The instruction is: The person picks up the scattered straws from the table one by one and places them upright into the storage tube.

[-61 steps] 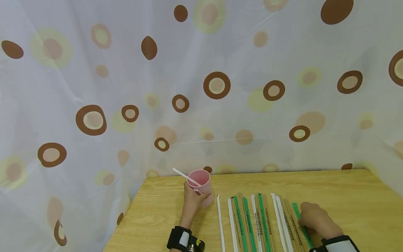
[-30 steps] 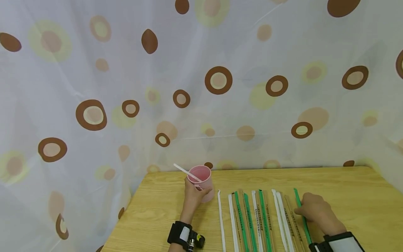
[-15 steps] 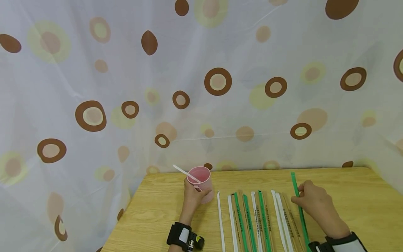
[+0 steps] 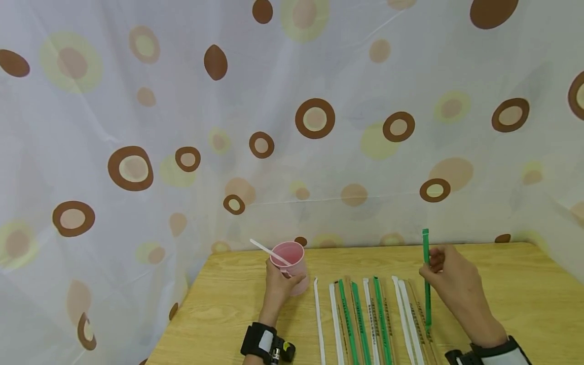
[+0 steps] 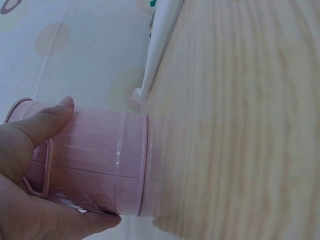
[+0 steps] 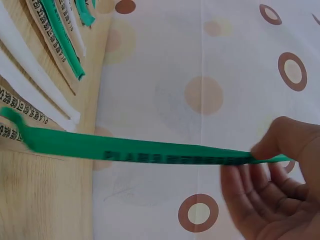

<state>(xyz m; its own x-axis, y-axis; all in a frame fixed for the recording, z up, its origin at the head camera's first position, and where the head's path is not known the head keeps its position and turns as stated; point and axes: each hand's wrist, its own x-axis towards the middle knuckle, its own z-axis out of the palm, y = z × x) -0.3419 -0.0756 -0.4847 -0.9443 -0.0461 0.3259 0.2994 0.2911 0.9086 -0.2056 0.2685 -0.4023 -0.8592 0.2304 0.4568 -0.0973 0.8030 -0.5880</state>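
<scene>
My left hand [image 4: 278, 286] grips a pink mug [image 4: 298, 268] round its handle side, thumb and fingers on its wall. The mug [image 5: 100, 155] stands upright on the table. A white straw [image 4: 269, 251] leans inside it and sticks out over the rim to the left. With thumb and fingertips, my right hand [image 4: 456, 284] pinches a green paper-wrapped straw [image 4: 427, 299], which it holds nearly upright above the right end of the row. Dark print runs along the green wrapper [image 6: 130, 152] in the right wrist view.
Several wrapped straws in white [image 4: 336, 324], brown [image 4: 387, 317] and green [image 4: 360, 319] lie side by side on the wooden table [image 4: 219, 314], pointing away from me. A spotted curtain [image 4: 274, 76] hangs behind the table.
My right hand has lifted the green straw off the table at the row's right end and turned it from lying to nearly upright. My left hand and the mug have stayed in place.
</scene>
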